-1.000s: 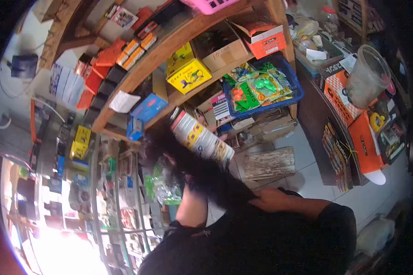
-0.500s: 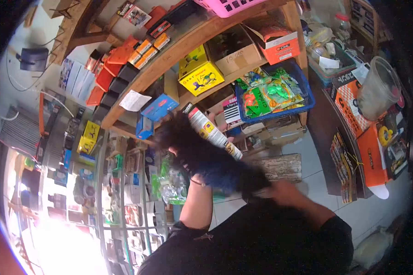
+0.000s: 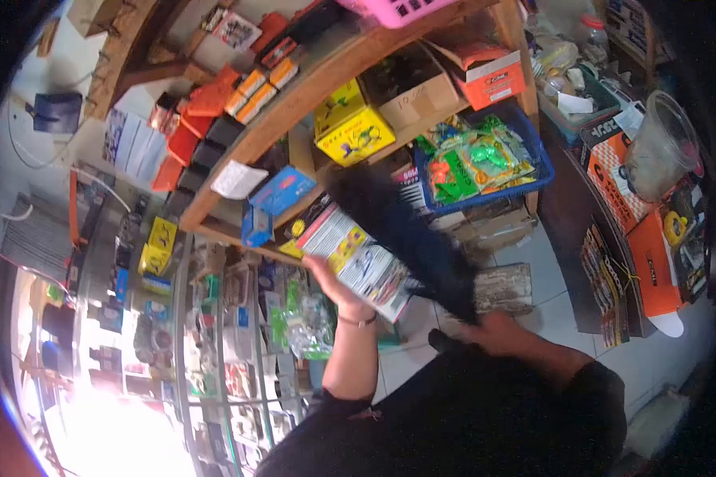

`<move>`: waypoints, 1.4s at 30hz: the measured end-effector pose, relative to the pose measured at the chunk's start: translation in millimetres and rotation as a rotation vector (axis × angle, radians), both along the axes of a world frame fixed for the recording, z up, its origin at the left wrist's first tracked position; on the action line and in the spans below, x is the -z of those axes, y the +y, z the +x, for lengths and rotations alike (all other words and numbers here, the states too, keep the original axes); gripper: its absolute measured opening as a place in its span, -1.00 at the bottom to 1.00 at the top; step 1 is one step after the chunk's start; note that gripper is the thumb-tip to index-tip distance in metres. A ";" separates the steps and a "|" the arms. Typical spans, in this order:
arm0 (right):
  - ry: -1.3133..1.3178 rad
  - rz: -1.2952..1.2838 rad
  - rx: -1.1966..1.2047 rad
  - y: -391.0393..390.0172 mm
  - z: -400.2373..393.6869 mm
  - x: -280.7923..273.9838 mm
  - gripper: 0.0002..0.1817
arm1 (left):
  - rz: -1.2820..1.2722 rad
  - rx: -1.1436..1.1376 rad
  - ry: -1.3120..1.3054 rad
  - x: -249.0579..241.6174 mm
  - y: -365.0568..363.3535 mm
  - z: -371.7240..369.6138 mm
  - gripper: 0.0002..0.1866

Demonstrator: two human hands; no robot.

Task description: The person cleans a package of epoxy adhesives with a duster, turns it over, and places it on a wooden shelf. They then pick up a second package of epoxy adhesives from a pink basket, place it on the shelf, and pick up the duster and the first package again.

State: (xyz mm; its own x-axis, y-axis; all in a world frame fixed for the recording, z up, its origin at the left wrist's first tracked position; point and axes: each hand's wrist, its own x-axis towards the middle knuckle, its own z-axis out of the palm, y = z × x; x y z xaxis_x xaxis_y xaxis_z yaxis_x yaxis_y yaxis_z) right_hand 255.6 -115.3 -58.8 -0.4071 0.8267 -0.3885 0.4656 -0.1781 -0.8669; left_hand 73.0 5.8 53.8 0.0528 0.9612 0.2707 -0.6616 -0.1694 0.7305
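Note:
My left hand (image 3: pixel 339 288) is wrapped around the lower left edge of a printed cardboard box (image 3: pixel 356 256), white with red and yellow areas and rows of small text. Its broad face is turned up toward me. In my right hand (image 3: pixel 497 334) is the handle end of a dark, fluffy duster (image 3: pixel 414 238), smeared by motion. The duster slants up and left across the right side of the box and hides part of it. My right fingers are partly in shadow.
Ahead, a wooden shelf holds a yellow box (image 3: pixel 356 137), a blue box (image 3: pixel 282 189), an open carton (image 3: pixel 418 102) and a blue basket (image 3: pixel 511 193) of packaged lures. A glass display case (image 3: pixel 231 350) stands at left. On the right is a dark counter (image 3: pixel 562 238) with boxes.
The duster has swung right, off my left hand and the left part of the box. More of the box's printed face now shows, nearer to me.

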 end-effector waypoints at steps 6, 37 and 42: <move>0.004 -0.269 0.098 15.5 4.9 -9.0 -0.46 | -0.109 0.349 -0.474 11.4 14.9 -18.5 -0.16; 0.246 0.346 0.620 276.5 -102.9 -137.4 -0.68 | -0.218 0.186 -0.208 112.8 89.6 -272.1 -0.20; -0.092 0.601 0.610 391.5 -104.5 -116.5 -0.47 | -0.267 0.023 -0.082 157.7 75.2 -321.5 -0.27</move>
State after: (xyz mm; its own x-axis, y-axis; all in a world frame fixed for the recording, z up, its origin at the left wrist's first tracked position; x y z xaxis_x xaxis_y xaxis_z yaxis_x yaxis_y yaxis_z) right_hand 151.1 276.2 57.6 0.1869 0.9665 0.1757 0.5109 0.0571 -0.8577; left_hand -248.5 81.0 -103.9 0.0641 0.9979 0.0123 -0.7220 0.0379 0.6908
